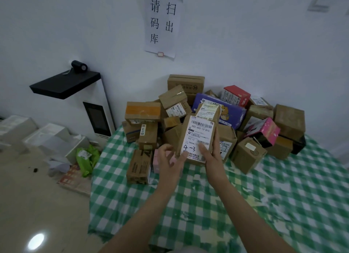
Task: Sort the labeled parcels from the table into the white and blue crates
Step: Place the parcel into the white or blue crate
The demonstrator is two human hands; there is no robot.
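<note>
Head view: a labelled parcel (198,137) is held upright over the desk (283,205), gripped along its right edge by the right hand (212,156). The left hand (168,158) is seen loose-fingered at its lower left corner. The parcel is judged light and stiff, best gripped by opposite edges.

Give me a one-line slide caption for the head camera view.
Right hand holds a brown cardboard parcel marked 4-3 over the green checked table.

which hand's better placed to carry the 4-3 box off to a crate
Right, probably. The right hand grips the box, thumb across its label and fingers round its right edge. The left hand is only at the lower left corner, fingers loose, with no clear hold.
</note>
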